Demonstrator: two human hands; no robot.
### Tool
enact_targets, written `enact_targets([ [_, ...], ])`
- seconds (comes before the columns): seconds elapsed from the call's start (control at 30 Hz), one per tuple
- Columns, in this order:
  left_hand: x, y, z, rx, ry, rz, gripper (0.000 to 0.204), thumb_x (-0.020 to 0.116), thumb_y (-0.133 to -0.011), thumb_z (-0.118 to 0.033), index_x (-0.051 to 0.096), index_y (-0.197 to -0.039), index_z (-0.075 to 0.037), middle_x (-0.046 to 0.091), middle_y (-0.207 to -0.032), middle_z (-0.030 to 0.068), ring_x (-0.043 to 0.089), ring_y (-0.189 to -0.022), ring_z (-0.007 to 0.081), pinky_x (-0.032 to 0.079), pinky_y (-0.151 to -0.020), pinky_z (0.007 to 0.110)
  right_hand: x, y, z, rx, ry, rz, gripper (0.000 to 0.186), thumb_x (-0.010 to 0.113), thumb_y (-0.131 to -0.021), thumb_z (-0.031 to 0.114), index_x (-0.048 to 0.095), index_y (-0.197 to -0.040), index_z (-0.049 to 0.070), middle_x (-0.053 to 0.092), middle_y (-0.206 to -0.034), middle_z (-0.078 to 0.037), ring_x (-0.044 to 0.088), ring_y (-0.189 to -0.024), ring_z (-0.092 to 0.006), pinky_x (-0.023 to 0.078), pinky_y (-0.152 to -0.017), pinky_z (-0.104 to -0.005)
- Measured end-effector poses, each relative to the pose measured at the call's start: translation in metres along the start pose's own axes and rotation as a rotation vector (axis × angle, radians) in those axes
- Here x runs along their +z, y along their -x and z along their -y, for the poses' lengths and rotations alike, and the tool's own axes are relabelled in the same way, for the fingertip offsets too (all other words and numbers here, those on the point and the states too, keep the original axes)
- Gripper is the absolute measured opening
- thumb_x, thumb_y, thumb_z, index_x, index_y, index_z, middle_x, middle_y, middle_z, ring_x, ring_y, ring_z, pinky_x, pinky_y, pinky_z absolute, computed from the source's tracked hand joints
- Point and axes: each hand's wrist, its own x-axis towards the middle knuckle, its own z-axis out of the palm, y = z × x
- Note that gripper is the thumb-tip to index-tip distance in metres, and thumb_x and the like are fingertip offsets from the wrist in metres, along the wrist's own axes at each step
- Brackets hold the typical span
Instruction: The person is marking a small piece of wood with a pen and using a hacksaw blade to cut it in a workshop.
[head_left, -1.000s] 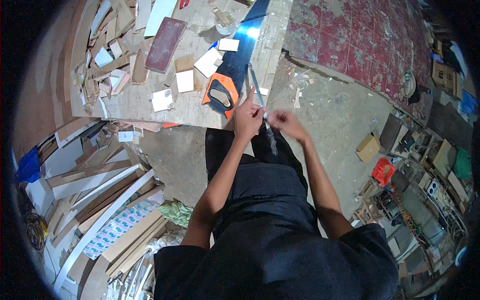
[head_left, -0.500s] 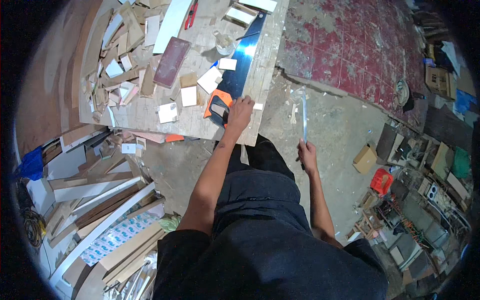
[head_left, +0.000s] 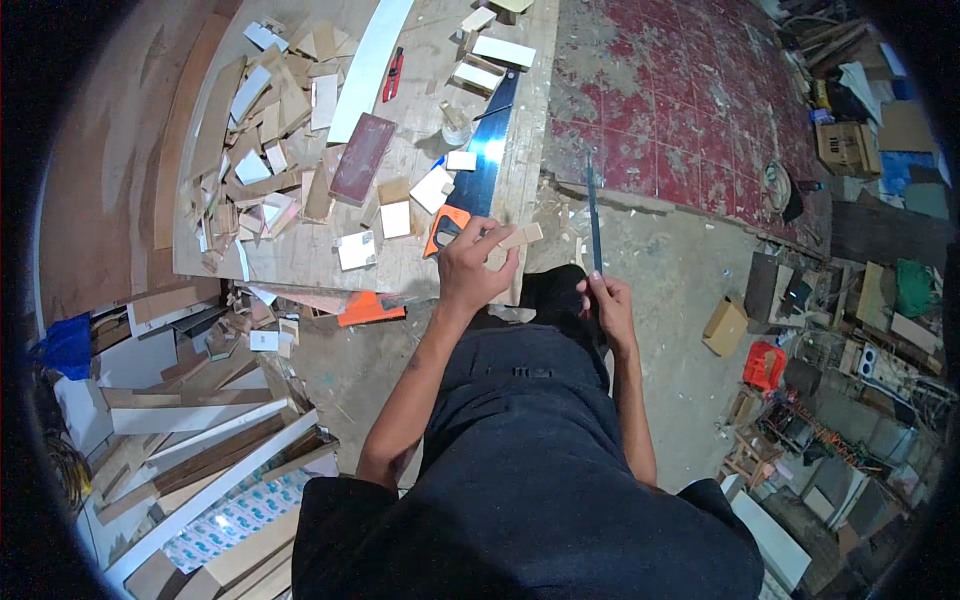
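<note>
My left hand (head_left: 474,268) is over the workbench's near right corner, pinching a small wooden block (head_left: 524,236) between thumb and fingers. Partly behind that hand lies a handsaw with an orange and black handle (head_left: 445,225); its shiny blade (head_left: 482,165) runs away along the bench. Off the bench's right side, my right hand (head_left: 612,305) grips a long, narrow steel tool that looks like a flat file (head_left: 595,225), pointing away from me. Its grip end is hidden in my fingers. Small white-faced blocks (head_left: 396,219) sit left of the saw.
The wooden workbench (head_left: 300,265) carries a heap of wood offcuts (head_left: 275,120), a dark red block (head_left: 363,160), red-handled pliers (head_left: 394,75) and a small cup (head_left: 455,128). Boards (head_left: 200,470) are stacked at lower left. A cardboard box (head_left: 726,323) and red container (head_left: 764,366) stand right.
My left hand has lifted from beside the saw handle and now shows the wooden block in its fingers. The file has turned, its tip now further left and away from me.
</note>
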Motion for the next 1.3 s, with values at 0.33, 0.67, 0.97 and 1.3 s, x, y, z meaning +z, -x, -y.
enact_targets([
  [0.33,0.029,0.025,-0.004,-0.135,0.072,0.295,0.030,0.080,-0.072,-0.014,0.076,-0.100,-0.007,0.068,-0.094,0.0067,0.069,-0.081,0.0243,0.055,-0.070,0.034,0.019,-0.038,0.010,0.039,0.074,0.131,0.019,0.072,-0.093,0.023,0.070,-0.090,0.004,0.056,-0.061,0.004,0.050,-0.047,-0.0050,0.038,-0.043,-0.0240],
  [0.67,0.069,0.092,0.125,-1.018,-0.397,0.018,0.051,0.071,-0.085,-0.049,0.073,-0.073,0.000,0.070,-0.069,0.0132,0.068,-0.065,0.0275,0.051,-0.061,0.041,-0.028,-0.077,-0.017,0.096,0.181,0.038,0.028,0.073,-0.093,0.029,0.068,-0.081,0.004,0.056,-0.058,0.002,0.049,-0.043,-0.0078,0.036,-0.041,-0.0256],
  [0.97,0.102,0.094,0.206,-1.341,-0.178,-0.175,0.062,0.070,-0.085,-0.057,0.073,-0.065,0.002,0.068,-0.057,0.0115,0.068,-0.055,0.0259,0.053,-0.060,0.041,-0.064,-0.076,-0.032,0.194,0.172,-0.076,0.031,0.073,-0.091,0.027,0.064,-0.070,0.006,0.055,-0.059,0.002,0.050,-0.049,-0.0075,0.039,-0.044,-0.0269],
  [1.3,0.099,0.031,0.157,-1.273,-0.169,-0.148,0.050,0.070,-0.090,-0.042,0.072,-0.073,0.005,0.071,-0.067,0.0149,0.070,-0.060,0.0272,0.053,-0.064,0.041,-0.057,-0.100,-0.041,0.205,0.169,-0.021,0.027,0.072,-0.093,0.027,0.070,-0.080,0.004,0.062,-0.064,0.000,0.053,-0.047,-0.0085,0.041,-0.044,-0.0261],
])
